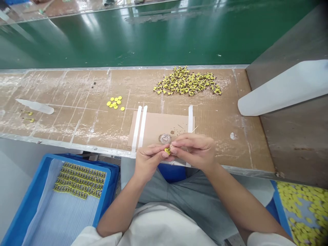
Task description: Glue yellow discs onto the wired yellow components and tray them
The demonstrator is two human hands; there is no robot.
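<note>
My left hand (150, 157) pinches a small yellow piece (167, 150) between thumb and fingertips, near the table's front edge. My right hand (196, 148) is closed right beside it, its fingertips at the yellow piece. A thin pale stick like a toothpick (195, 129) pokes out above the right hand, and its other end is hidden by the fingers. Just beyond the fingertips a small round clear dish (164, 138) stands on a taped cardboard sheet (159, 121). Dark spots mark the sheet to the right of the dish.
A heap of small yellow-and-dark parts (188, 82) lies at the back. Several yellow discs (115, 102) and a white pointed bottle (36, 106) are further left. A blue tray (109, 177) with rows of parts is lower left; a bin of yellow discs (304, 205) is lower right.
</note>
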